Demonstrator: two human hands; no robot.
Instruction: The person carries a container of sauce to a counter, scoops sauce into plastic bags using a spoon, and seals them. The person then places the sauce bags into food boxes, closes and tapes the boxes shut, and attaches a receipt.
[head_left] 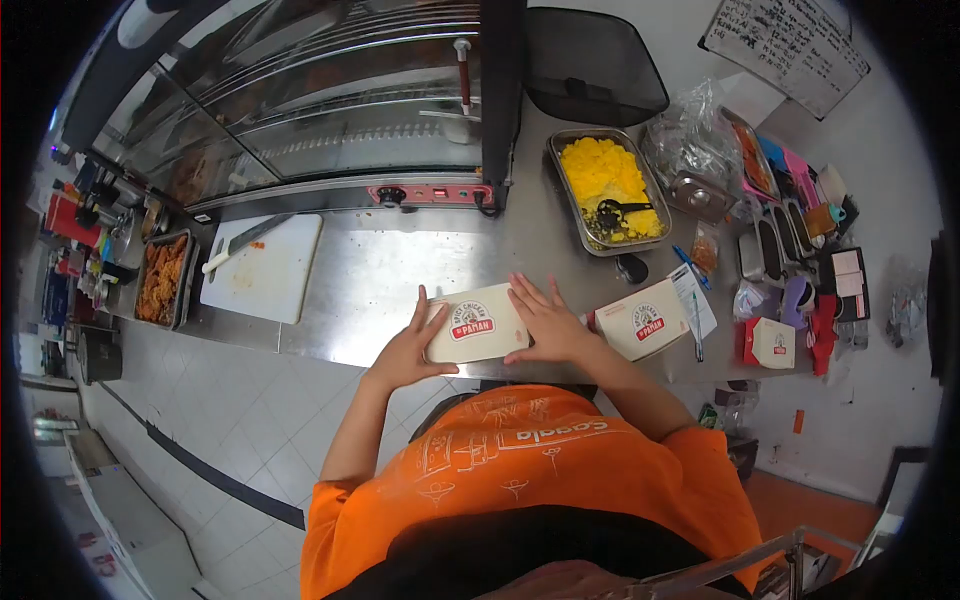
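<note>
A closed cream takeaway box point(476, 324) with a red "Paman" chicken logo lies on the steel counter in front of me. My left hand point(408, 348) holds its left end, thumb along the near edge and fingers at the far corner. Around the right end is my right hand point(545, 322), its fingers reaching over the far corner and its thumb near the front. What is inside the box is hidden. A second, similar takeaway box point(640, 318) stands just right of my right hand, partly beside a white paper point(697, 300) with a pen.
Behind the boxes is a metal tray of yellow rice point(605, 180) with a black spoon point(622, 207). To the left lie a white cutting board point(275, 280), a knife point(250, 240) and a tray of fried chicken point(163, 280). A glass warming cabinet point(330, 110) stands at the back.
</note>
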